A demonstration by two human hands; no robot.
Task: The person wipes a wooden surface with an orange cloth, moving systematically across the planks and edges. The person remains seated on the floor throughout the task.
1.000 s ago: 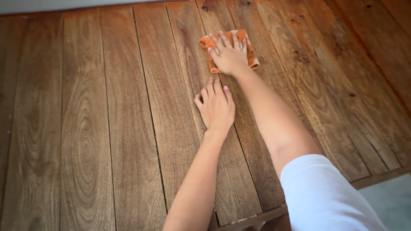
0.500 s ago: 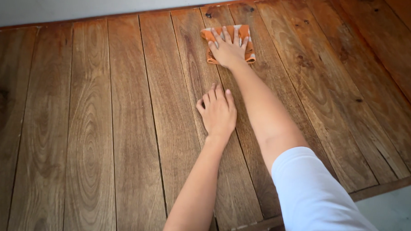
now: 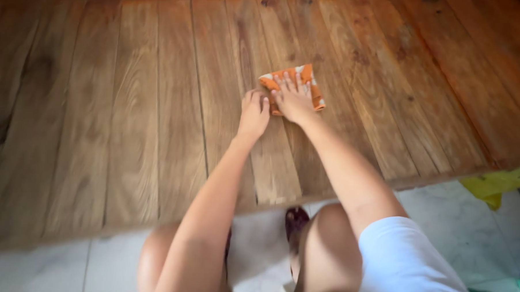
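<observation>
My right hand [image 3: 293, 97] lies flat, fingers spread, on a folded orange cloth [image 3: 307, 76] that rests on a brown wooden plank surface [image 3: 132, 110]. The cloth shows around the fingertips and along the hand's right side. My left hand [image 3: 254, 110] presses palm down on the bare planks just left of the cloth, its fingers together and close to the cloth's near left corner. Both forearms reach forward from my bare knees at the bottom of the view.
The plank surface ends at a front edge [image 3: 159, 221] above a pale tiled floor [image 3: 57, 274]. A yellow-green object [image 3: 495, 185] lies at the right by the edge. A dark shoe or foot [image 3: 296, 221] shows between my knees.
The view has pulled back, now showing my knees and the tiled floor. My right hand and the cloth have slid back toward me; my left hand now sits beside the cloth.
</observation>
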